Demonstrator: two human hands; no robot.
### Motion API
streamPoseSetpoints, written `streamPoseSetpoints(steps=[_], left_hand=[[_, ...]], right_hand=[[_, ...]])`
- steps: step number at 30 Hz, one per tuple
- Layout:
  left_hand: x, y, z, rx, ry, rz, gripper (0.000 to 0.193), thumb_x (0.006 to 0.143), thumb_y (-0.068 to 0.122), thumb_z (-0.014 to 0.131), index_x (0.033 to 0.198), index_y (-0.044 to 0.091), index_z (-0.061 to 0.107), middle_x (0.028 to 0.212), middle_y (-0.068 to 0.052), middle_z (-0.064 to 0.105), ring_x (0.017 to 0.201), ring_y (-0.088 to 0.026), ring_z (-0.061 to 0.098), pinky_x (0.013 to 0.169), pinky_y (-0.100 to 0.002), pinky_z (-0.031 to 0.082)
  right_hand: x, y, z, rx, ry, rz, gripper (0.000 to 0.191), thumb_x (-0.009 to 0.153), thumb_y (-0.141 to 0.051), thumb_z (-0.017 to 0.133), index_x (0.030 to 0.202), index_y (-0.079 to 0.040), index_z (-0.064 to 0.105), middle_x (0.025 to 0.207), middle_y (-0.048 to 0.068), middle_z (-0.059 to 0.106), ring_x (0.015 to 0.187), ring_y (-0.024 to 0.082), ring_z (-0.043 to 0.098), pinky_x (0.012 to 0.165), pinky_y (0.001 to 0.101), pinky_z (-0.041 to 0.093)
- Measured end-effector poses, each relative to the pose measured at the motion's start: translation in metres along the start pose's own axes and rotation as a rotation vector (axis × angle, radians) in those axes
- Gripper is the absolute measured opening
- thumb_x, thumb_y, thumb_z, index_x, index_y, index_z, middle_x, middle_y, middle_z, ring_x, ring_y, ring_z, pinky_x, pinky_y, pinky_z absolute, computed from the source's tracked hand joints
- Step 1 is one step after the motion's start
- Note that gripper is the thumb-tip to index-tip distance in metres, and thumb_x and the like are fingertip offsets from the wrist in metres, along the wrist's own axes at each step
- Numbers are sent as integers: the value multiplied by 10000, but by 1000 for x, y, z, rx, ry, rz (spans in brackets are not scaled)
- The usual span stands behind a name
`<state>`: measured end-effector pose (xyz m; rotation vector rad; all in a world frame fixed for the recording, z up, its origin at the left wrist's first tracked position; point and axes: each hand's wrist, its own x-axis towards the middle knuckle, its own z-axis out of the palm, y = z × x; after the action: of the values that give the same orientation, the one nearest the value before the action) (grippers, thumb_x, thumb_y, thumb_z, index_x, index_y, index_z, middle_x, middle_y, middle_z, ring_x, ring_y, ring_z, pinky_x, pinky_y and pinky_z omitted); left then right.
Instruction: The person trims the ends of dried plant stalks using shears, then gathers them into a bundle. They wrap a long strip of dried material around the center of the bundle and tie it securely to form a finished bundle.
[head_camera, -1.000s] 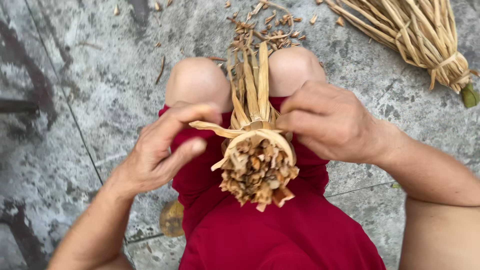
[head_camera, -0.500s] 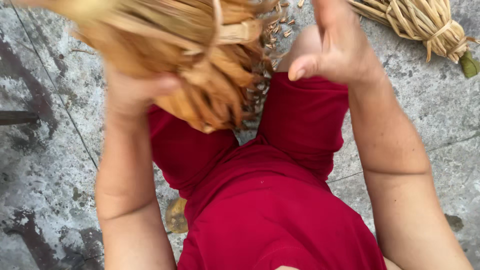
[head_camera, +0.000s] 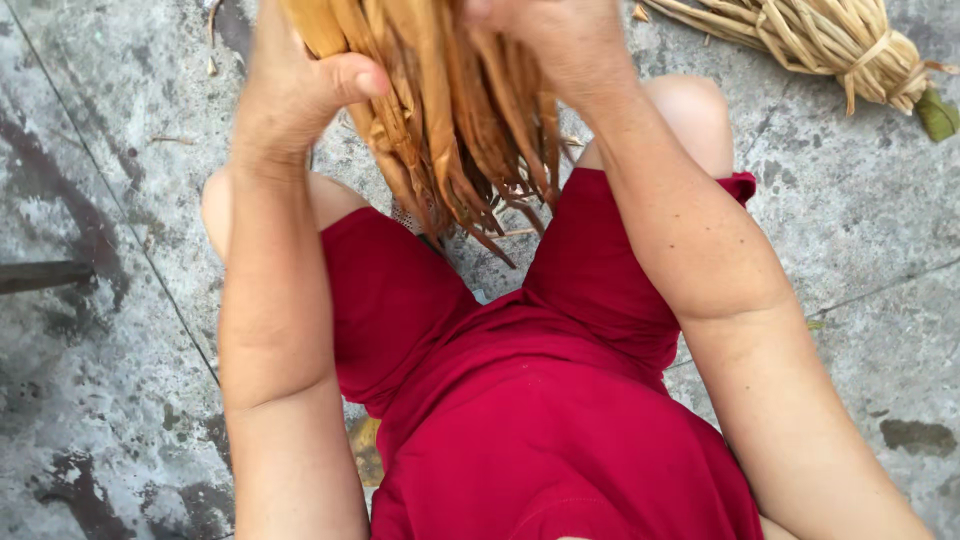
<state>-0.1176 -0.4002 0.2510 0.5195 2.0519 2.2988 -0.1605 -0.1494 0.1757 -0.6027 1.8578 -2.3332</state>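
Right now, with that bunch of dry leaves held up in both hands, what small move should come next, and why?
Probably lower the bundle of dried leaf strips back toward the lap. Both the left hand and the right hand grip it high, close to the camera, where its loose ends hang untidily and hide the view.

Leaf bundle (head_camera: 460, 120) between both hands; tied bundle (head_camera: 820, 40) lies far right, perhaps on concrete.
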Motion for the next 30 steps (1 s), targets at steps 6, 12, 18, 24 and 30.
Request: streamPoseSetpoints(steps=[6, 12, 18, 24, 30], left_hand=[[3, -46, 0, -82, 288, -31, 583, 808, 180, 944, 1219, -64, 611, 1083, -87, 682, 937, -203, 677, 871, -327, 574], [13, -63, 2, 4, 347, 54, 864, 843, 159, 1001, 1484, -55, 462, 1311, -129, 617, 1157, -231, 609, 1051, -357, 523], [25, -62, 5, 44, 173, 164, 1043, 805, 319, 1004, 1549, 7, 343, 1504, -104, 515, 1379, -226, 497, 1211, -377, 424], [44, -44, 5, 119, 353, 400, 908, 912, 359, 930, 1566, 158, 333, 1583, -60, 482, 1475, -208, 413, 1269, -376, 377], [50, -32, 14, 328, 387, 278, 670, 981, 407, 856, 1454, 74, 519, 1473, -96, 589, 1214, -196, 659, 970, -304, 595]], right_hand=[[13, 9, 7, 83, -229, 23, 433, 1002, -357, 797, 1212, -12, 642, 1091, 23, 716, 1029, 114, 705, 922, 259, 596], [28, 22, -5, -391, -204, -180, 1181, 795, -407, 1088, 1537, 27, 277, 1554, 175, 508, 1476, 305, 499, 1273, 398, 406], [42, 24, 15, -17, 95, -90, 1252, 767, -266, 1070, 1612, 8, 186, 1564, 176, 455, 1473, 285, 468, 1274, 379, 404], [66, 27, -27, 97, 412, -189, 716, 838, -171, 973, 1359, 10, 517, 1274, 147, 655, 1195, 217, 638, 1103, 349, 519], [52, 100, -146, 263, 996, -215, 165, 963, -99, 723, 904, -3, 603, 847, 7, 561, 703, 114, 543, 642, 318, 468]])
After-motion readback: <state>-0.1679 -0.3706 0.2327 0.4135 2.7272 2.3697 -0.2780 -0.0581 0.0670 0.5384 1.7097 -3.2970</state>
